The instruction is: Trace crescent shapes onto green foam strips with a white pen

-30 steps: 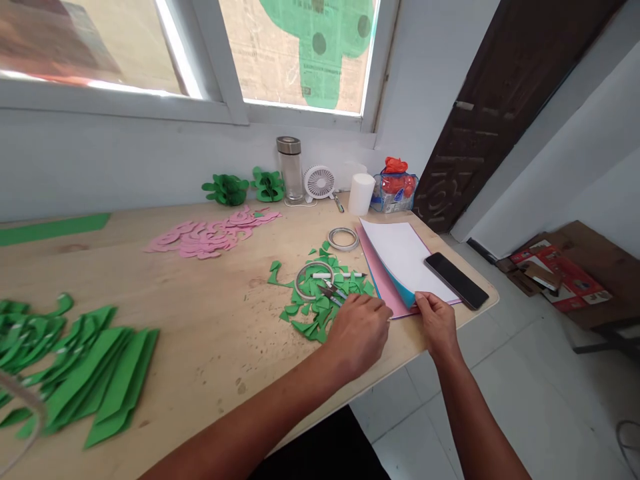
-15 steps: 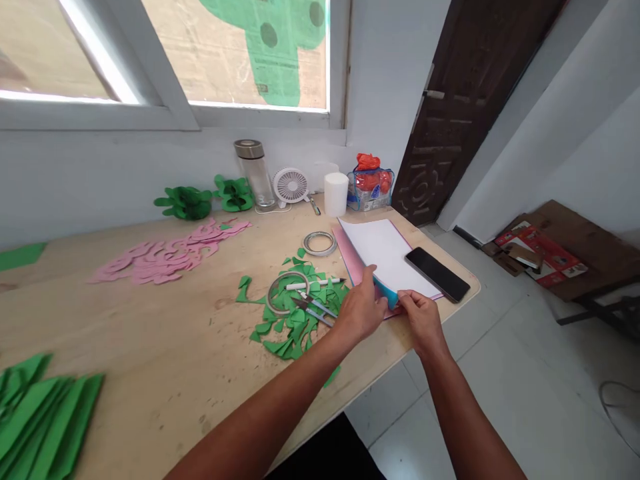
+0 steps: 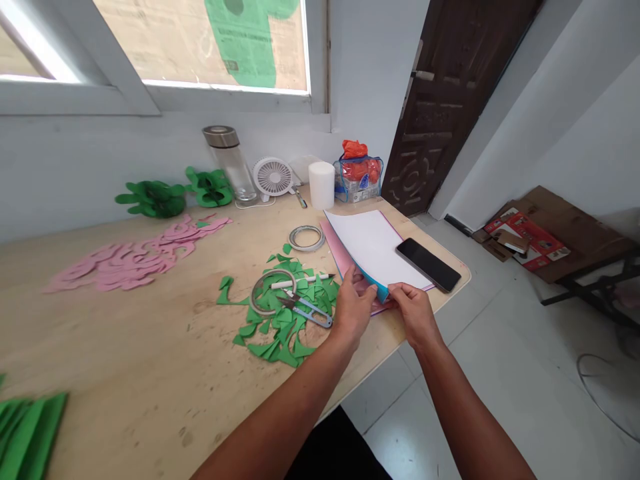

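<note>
A stack of coloured paper (image 3: 373,240) with a white sheet on top lies at the table's right end. Its near left edge is lifted and curled, showing blue undersides, with pink paper beneath. My right hand (image 3: 415,315) pinches the lifted corner between thumb and fingers. At the same curled edge my left hand (image 3: 353,308) is closed, thumb and fingers on the paper; some fingertips are hidden. A black phone (image 3: 429,264) rests on the stack's right side. Just left of my left hand are thread snips (image 3: 311,311) with blue handles, lying on green paper scraps (image 3: 285,340).
A white pen (image 3: 300,281) and tape rolls (image 3: 307,238) lie around the scraps. Pink cutouts (image 3: 135,260), green paper flowers (image 3: 157,199), a glass bottle (image 3: 235,170), a small fan (image 3: 273,177), a white cylinder (image 3: 321,185) and a clear bag (image 3: 359,177) line the back.
The view has shifted, moving the scene leftward. My left hand has moved along the curled paper edge, its fingers lower against the paper. My right hand keeps its pinch on the corner.
</note>
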